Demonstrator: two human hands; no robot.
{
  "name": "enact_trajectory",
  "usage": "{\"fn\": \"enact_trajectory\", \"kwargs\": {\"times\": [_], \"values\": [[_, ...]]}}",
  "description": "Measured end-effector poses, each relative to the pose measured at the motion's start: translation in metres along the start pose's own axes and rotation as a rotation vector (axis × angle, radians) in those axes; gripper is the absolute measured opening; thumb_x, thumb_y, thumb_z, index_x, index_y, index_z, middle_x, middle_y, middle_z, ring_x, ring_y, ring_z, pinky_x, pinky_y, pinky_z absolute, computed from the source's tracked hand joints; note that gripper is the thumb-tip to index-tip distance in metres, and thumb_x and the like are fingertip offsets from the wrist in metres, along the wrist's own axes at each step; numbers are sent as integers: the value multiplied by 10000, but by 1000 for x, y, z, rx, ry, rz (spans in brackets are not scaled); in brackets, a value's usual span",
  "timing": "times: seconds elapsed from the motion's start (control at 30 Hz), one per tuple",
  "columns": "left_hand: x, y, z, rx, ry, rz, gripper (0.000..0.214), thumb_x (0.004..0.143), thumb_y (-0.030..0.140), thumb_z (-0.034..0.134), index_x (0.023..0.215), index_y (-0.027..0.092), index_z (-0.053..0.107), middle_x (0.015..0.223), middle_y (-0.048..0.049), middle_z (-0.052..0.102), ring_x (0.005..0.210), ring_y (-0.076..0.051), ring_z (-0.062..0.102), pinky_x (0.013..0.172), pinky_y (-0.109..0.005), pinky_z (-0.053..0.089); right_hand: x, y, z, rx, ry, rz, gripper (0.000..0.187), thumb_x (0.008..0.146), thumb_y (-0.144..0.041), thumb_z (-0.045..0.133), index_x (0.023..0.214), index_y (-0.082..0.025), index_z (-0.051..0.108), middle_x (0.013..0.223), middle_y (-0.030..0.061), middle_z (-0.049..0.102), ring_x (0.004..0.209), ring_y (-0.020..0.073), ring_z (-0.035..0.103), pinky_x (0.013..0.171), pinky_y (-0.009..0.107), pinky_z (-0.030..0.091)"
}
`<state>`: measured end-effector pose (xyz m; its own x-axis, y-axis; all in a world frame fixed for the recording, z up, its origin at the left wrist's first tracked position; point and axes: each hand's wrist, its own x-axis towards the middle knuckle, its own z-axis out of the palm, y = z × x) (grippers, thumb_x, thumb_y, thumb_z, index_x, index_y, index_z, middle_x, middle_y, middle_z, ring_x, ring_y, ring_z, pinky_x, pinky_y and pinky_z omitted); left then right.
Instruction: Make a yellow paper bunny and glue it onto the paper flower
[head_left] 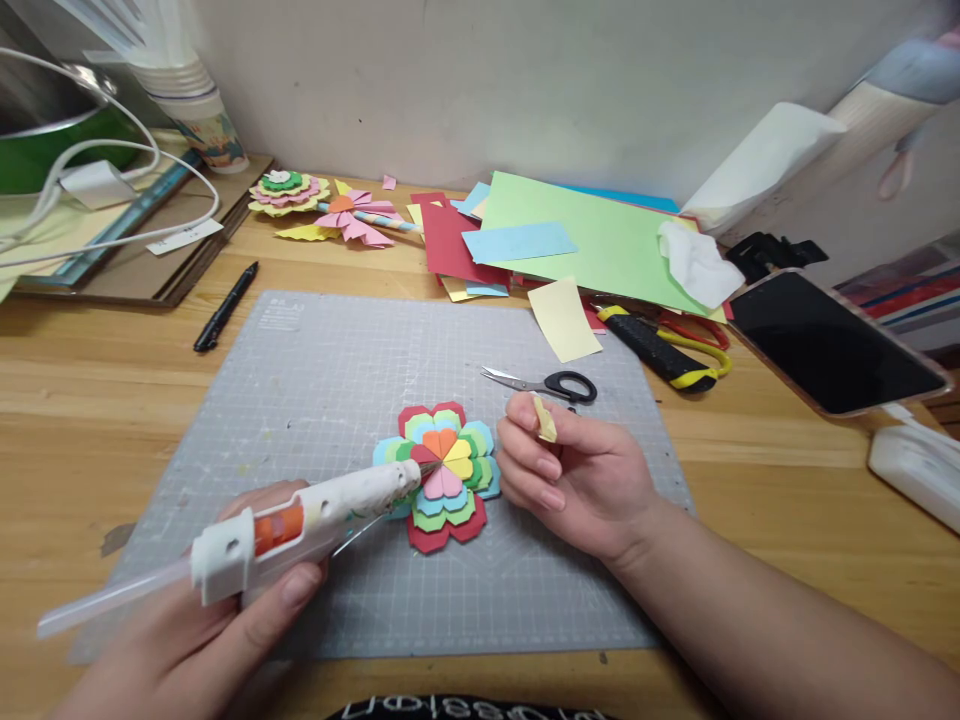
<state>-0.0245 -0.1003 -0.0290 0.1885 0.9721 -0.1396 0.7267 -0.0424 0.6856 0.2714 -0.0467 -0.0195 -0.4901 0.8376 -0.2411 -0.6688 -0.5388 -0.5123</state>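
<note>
A white hot glue gun (pixel 330 515) with a clear glue stick out of its back is gripped in my left hand (pixel 247 600). Its nozzle points at the centre of a layered paper flower (pixel 448 508) in red, green, blue, pink, yellow and orange; whether it touches cannot be seen. The flower lies flat on a grey cutting mat (pixel 300 400). To the right of the flower, my right hand (pixel 574 460) pinches a small pale yellow paper piece (pixel 544 420) between thumb and forefinger. Small black-handled scissors (pixel 540 383) lie just beyond that hand.
Coloured paper sheets (pixel 600 235) and finished paper flowers (pixel 360 217) lie along the wall. A yellow-black utility knife (pixel 656 345) and a phone (pixel 836 340) are on the right. A black pen (pixel 226 306) and paper cups (pixel 202 125) are on the left.
</note>
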Motion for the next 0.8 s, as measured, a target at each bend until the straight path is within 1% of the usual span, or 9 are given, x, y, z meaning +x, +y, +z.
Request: {"fn": "enact_trajectory", "kwargs": {"times": [0.07, 0.17, 0.3, 0.37, 0.53, 0.63, 0.8], "values": [[-1, 0, 0, 0, -2, -25, 318, 832, 555, 467, 757, 341, 690, 854, 37, 722, 1019, -245, 684, 1005, -404, 488, 0, 0, -1, 0, -1, -2, 94, 783, -204, 615, 711, -168, 567, 521, -58, 455, 398, 58, 408, 442, 209, 257], [-3, -5, -1, -9, -4, -30, 320, 827, 555, 469, 767, 339, 696, 842, 39, 721, 1005, -252, 686, 993, -411, 503, 1, 0, -1, -8, 1, -3, 97, 784, -207, 616, 712, -169, 563, 521, -58, 454, 397, 59, 401, 442, 211, 257], [-3, -15, 1, -9, 49, -22, 278, 796, 552, 497, 742, 371, 701, 809, 73, 715, 1001, -237, 686, 983, -360, 524, 1, 0, 0, -7, 1, -1, 99, 780, -201, 618, 706, -168, 560, 518, -59, 453, 397, 56, 394, 440, 208, 252], [-2, -17, 3, -13, 69, -14, 246, 785, 539, 512, 722, 387, 695, 796, 68, 715, 991, -227, 685, 972, -336, 538, 1, 0, 0, -2, 4, -1, 94, 775, -197, 621, 707, -169, 563, 518, -58, 459, 398, 59, 393, 438, 210, 250], [-4, -17, 5, 43, 81, 22, 248, 818, 530, 475, 774, 395, 679, 832, 64, 717, 974, -213, 682, 1001, -341, 518, 0, 0, -1, -9, 5, 2, 96, 783, -203, 619, 714, -170, 562, 518, -57, 460, 399, 60, 397, 441, 211, 254], [-6, -17, 2, 82, 65, 36, 246, 830, 529, 461, 809, 397, 667, 856, 89, 710, 999, -191, 680, 1004, -303, 503, 0, 0, -1, -21, 5, 1, 104, 784, -211, 624, 720, -170, 553, 522, -61, 452, 400, 55, 406, 441, 208, 254], [-3, -12, 1, 81, 50, 69, 254, 830, 529, 451, 797, 390, 660, 857, 121, 702, 1025, -169, 676, 1023, -259, 466, 1, 0, -1, -25, 1, -2, 114, 786, -218, 626, 720, -170, 546, 522, -63, 451, 400, 54, 407, 442, 209, 255]]}}
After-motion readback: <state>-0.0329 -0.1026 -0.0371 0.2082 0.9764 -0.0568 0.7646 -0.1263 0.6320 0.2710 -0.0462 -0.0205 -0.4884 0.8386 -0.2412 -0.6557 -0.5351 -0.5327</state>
